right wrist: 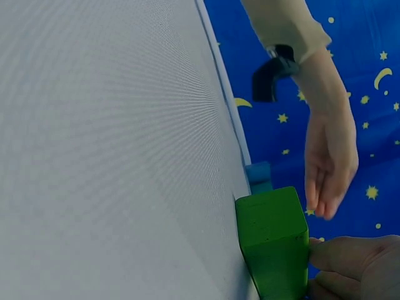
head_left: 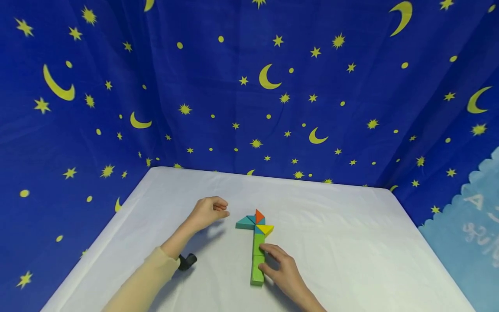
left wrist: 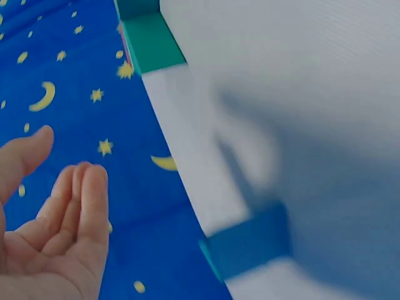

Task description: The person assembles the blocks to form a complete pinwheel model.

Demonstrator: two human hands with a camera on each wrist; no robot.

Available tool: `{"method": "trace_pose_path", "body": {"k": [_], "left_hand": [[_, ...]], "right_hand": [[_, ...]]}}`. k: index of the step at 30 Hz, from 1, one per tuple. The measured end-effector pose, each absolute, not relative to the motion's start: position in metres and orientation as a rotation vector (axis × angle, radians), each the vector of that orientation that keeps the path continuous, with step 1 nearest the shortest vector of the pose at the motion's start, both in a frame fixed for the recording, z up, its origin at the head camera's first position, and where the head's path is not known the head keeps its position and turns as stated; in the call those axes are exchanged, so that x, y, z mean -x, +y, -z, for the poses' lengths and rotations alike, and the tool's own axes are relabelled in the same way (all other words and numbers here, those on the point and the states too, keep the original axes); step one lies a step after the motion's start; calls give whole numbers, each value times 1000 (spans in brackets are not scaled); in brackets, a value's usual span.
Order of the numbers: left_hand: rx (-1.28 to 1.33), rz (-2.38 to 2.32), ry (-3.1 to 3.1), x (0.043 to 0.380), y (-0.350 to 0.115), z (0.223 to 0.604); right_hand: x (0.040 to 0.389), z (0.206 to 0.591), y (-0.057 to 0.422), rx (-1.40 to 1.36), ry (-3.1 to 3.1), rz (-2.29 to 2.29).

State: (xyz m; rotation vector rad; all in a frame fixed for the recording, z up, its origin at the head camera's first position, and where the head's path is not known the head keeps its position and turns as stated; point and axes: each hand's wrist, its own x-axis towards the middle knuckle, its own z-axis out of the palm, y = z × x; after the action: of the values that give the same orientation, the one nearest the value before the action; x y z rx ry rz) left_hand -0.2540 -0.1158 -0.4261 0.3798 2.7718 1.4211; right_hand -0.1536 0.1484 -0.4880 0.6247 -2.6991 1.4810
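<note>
Two green blocks (head_left: 258, 269) lie end to end on the white table in the head view. Beyond them are a yellow triangle block (head_left: 267, 229), an orange-red triangle block (head_left: 259, 216) and teal-blue triangle blocks (head_left: 245, 223). My right hand (head_left: 284, 271) has its thumb and fingertips at the right side of the green blocks. In the right wrist view those fingertips meet the side of the nearer green block (right wrist: 273, 231). My left hand (head_left: 208, 212) hovers left of the teal blocks, its fingers loosely bent and holding nothing.
A white cloth covers the table (head_left: 351, 242). Behind it hangs a blue curtain (head_left: 218, 86) with yellow moons and stars. A black device (head_left: 188, 261) sits at the left wrist. At the right is a light blue panel (head_left: 468, 225) with white lettering.
</note>
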Motion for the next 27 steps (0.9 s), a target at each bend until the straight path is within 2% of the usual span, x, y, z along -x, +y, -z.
{"method": "trace_pose_path", "body": {"k": [7, 14, 27], "left_hand": [[-195, -1451, 2735, 236, -159, 439], [-10, -1498, 2751, 228, -172, 446], [-66, -1294, 2884, 224, -171, 463]], "right_hand": [[152, 490, 146, -628, -2702, -1467], [154, 488, 148, -622, -2700, -1452], [153, 487, 149, -624, -2696, -1457]]}}
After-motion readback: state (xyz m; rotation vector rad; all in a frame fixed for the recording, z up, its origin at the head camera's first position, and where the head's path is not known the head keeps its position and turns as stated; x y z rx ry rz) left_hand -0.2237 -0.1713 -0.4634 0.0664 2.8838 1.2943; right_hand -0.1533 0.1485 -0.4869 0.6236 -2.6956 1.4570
